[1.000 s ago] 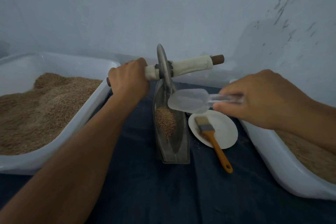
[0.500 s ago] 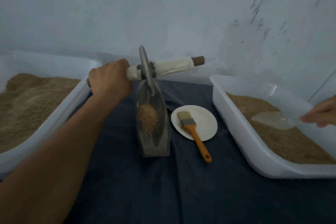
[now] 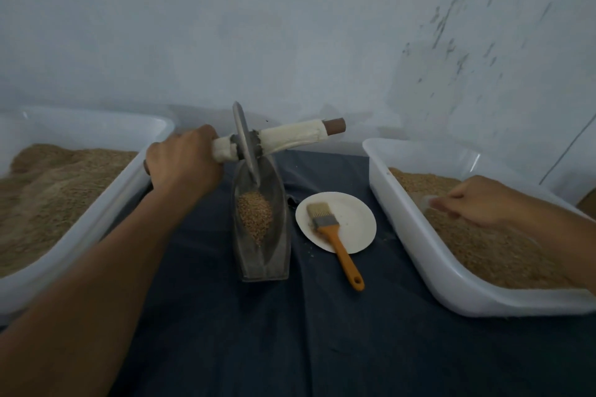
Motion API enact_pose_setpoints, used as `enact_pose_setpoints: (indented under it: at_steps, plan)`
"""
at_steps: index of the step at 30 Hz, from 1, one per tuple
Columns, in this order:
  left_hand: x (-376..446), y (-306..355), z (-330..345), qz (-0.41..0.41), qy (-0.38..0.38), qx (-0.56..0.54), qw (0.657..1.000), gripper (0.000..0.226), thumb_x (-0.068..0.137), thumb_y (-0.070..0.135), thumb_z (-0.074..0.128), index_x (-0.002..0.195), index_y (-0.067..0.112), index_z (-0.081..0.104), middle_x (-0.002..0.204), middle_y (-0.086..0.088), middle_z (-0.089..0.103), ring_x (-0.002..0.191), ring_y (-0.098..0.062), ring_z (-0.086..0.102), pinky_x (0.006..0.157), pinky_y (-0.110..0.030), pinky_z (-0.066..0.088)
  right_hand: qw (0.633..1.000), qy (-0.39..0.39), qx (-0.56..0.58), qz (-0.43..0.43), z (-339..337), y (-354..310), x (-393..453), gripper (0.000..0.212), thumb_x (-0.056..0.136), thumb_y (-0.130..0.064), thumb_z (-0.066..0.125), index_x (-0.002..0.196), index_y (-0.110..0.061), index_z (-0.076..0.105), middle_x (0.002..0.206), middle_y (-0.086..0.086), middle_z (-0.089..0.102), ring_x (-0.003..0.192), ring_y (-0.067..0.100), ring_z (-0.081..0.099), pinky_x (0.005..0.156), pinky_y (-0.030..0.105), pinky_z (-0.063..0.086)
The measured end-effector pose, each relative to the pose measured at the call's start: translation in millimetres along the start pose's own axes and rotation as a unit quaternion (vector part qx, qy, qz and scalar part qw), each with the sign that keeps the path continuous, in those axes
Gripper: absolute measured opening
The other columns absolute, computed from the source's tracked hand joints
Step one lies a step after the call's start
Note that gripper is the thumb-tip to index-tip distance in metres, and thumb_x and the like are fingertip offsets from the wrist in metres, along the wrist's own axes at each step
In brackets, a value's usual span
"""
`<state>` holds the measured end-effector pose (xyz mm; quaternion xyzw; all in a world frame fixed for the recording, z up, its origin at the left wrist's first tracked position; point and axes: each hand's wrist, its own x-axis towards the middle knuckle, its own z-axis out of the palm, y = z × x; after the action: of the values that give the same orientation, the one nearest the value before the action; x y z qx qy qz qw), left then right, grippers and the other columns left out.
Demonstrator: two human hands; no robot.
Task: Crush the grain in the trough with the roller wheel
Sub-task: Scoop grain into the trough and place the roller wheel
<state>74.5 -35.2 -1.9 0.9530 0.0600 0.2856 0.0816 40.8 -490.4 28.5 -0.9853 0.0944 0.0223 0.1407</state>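
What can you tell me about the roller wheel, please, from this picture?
The roller wheel is a thin, dull grey metal disc on a wooden axle wrapped in off-white cloth, bare brown wood showing at the right end. It stands nearly upright, its lower edge down in the far end of the metal trough, just behind the heap of grain. The left hand has a grip on the left handle; the right handle is free.

A single head-worn wide-angle view looks forward and down from close above the near edge of the dark cloth [image 3: 322, 348], facing the wall [image 3: 290, 26] behind its far edge.
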Motion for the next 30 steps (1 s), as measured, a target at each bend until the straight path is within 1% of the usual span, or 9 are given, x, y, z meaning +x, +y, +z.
enact_pose_setpoints:
  at_steps: [2,4,8,11,15,18,22,27,30]
  plan:
    - [-0.3,-0.2,0.5,0.005,0.004,-0.001,1.000,0.018,0.085,0.031,0.068,0.096,0.027,0.054,0.082,0.002,0.056,0.084,-0.033,0.064,0.068,-0.038,0.039,1.000,-0.001,0.028,0.007,4.8,-2.8,7.6,0.056,0.085,-0.071,0.062,0.076,-0.018,0.079,0.074,0.003,0.076,0.047,0.012,0.062,0.057,0.028,0.052]
    - [-0.4,-0.6,0.7,0.008,0.005,-0.003,1.000,0.018,0.085,0.029,0.068,0.097,0.026,0.055,0.089,-0.001,0.064,0.085,-0.033,0.065,0.069,-0.037,0.037,0.996,0.013,0.082,0.027,6.7,-2.1,9.3,0.054,0.084,-0.066,0.067,0.076,-0.014,0.079,0.076,0.008,0.075,0.048,0.015,0.058,0.053,0.028,0.050]
    - [-0.8,1.1,-0.4,-0.001,-0.001,-0.006,1.000,0.019,0.085,0.029,0.068,0.098,0.027,0.054,0.085,0.001,0.057,0.086,-0.032,0.064,0.070,-0.038,0.036,0.978,0.051,0.197,0.052,-1.7,5.3,-3.1,0.049,0.081,-0.060,0.075,0.080,-0.011,0.079,0.076,0.012,0.075,0.053,0.019,0.053,0.053,0.030,0.046]
    - [-1.5,3.1,-0.8,-0.010,-0.003,-0.009,1.000,0.019,0.086,0.029,0.069,0.099,0.026,0.055,0.081,0.002,0.052,0.085,-0.033,0.063,0.070,-0.039,0.037,0.965,0.075,0.244,0.055,-13.5,9.9,-17.8,0.042,0.082,-0.052,0.078,0.081,-0.010,0.079,0.059,0.000,0.067,0.049,0.014,0.049,0.047,0.027,0.042]
    - [-2.0,5.5,-2.1,-0.016,-0.009,-0.014,1.000,0.020,0.087,0.031,0.069,0.101,0.025,0.055,0.082,0.000,0.053,0.085,-0.034,0.063,0.070,-0.041,0.044,0.953,0.104,0.280,0.044,-23.1,10.0,-36.8,0.031,0.087,-0.044,0.076,0.088,-0.014,0.080,0.072,0.006,0.068,0.051,0.014,0.049,0.051,0.029,0.041]
    - [-1.0,6.7,-0.9,-0.021,-0.013,-0.015,1.000,0.019,0.088,0.031,0.068,0.101,0.025,0.055,0.088,-0.004,0.060,0.087,-0.034,0.063,0.071,-0.042,0.046,0.947,0.124,0.296,0.033,-27.2,8.8,-49.8,0.031,0.084,-0.049,0.076,0.090,-0.019,0.081,0.069,-0.001,0.070,0.049,0.012,0.048,0.050,0.028,0.040]
    - [0.1,4.7,2.0,-0.023,-0.012,-0.017,1.000,0.018,0.087,0.030,0.068,0.098,0.025,0.054,0.084,-0.002,0.057,0.086,-0.034,0.063,0.069,-0.039,0.043,0.945,0.114,0.307,0.003,-38.4,0.4,-68.6,0.042,0.071,-0.065,0.077,0.092,-0.029,0.082,0.070,-0.005,0.071,0.046,0.010,0.048,0.044,0.026,0.040]
    - [5.1,0.6,2.5,-0.035,-0.031,-0.020,0.999,0.018,0.087,0.029,0.067,0.097,0.025,0.054,0.092,-0.003,0.064,0.090,-0.032,0.064,0.069,-0.038,0.039,0.962,0.036,0.258,-0.079,-53.4,-25.0,-88.6,0.065,0.061,-0.084,0.075,0.099,-0.032,0.081,0.075,0.006,0.069,0.046,0.014,0.046,0.045,0.020,0.040]
    - [8.9,-1.1,2.4,-0.037,-0.032,-0.025,0.998,0.017,0.088,0.030,0.066,0.099,0.026,0.054,0.096,-0.004,0.065,0.092,-0.032,0.063,0.070,-0.038,0.040,0.970,-0.020,0.199,-0.137,-53.7,-58.2,-98.5,0.065,0.063,-0.088,0.069,0.099,-0.035,0.080,0.068,-0.001,0.067,0.046,0.014,0.047,0.046,0.023,0.040]
